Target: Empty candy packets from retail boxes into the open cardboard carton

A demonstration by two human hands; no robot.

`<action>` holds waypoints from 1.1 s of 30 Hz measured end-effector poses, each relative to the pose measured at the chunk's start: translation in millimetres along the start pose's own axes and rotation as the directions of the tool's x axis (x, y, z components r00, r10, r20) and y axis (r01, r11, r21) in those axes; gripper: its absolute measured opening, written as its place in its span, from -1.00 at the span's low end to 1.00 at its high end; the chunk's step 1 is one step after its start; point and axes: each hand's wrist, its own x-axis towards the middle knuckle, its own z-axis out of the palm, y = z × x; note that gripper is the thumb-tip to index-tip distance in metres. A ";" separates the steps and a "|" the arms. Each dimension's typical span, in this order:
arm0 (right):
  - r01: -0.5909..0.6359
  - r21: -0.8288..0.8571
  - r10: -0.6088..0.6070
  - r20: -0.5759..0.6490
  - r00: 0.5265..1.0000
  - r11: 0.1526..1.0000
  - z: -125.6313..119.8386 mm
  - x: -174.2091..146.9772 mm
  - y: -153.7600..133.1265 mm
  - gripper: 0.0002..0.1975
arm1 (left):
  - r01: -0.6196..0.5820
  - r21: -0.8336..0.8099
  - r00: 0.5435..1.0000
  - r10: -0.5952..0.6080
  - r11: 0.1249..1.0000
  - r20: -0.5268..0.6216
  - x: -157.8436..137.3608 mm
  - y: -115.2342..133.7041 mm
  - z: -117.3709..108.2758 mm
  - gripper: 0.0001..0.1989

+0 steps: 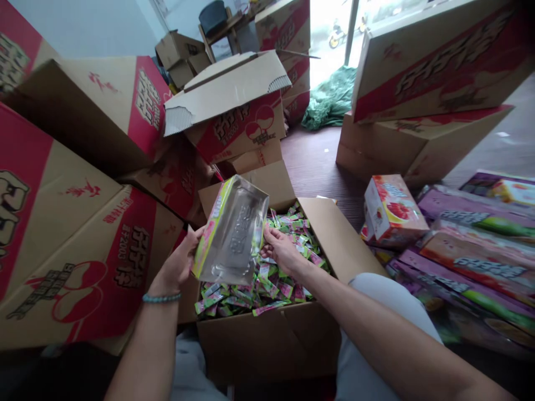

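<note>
An open cardboard box (321, 223) sits between my knees, filled with several small green and pink candy sachets (271, 284). Above it I hold an empty retail packet (232, 231) with a clear silvery window and a green and pink edge, tilted toward me. My left hand (179, 262) grips its left edge; a beaded bracelet (161, 298) circles that wrist. My right hand (282, 248) touches the packet's right edge, fingers just over the sachets.
Large red and tan cartons (79, 234) crowd the left and back, one with torn flaps (229, 83). More cartons (422, 139) stack at the right. Filled pink and purple retail boxes (468, 245) lie on the floor at right. A green cloth (330, 100) lies by the doorway.
</note>
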 end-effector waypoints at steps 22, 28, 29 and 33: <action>0.430 -0.892 -0.132 0.447 0.885 -0.140 -20.6 -10.9 54.5 -0.81 | -0.075 -0.092 0.997 0.073 0.993 -0.029 -28.7 -73.3 -31.9 -0.22; 0.178 -0.967 -0.375 0.235 0.897 -0.182 -40.9 -11.1 51.5 -0.66 | -0.280 -0.379 0.886 0.085 0.882 -0.455 -24.1 -64.8 -67.3 -0.51; 0.104 -0.974 -0.400 0.179 0.899 -0.202 -42.2 -6.7 52.1 -0.50 | -0.333 -0.409 0.844 0.075 0.850 -0.531 -25.0 -62.4 -74.8 -0.58; 0.002 -0.959 -0.129 0.040 0.991 -0.284 -28.3 21.6 77.1 -0.07 | -0.477 -0.457 0.689 -0.003 0.751 -0.725 -33.3 -57.9 -96.1 -0.73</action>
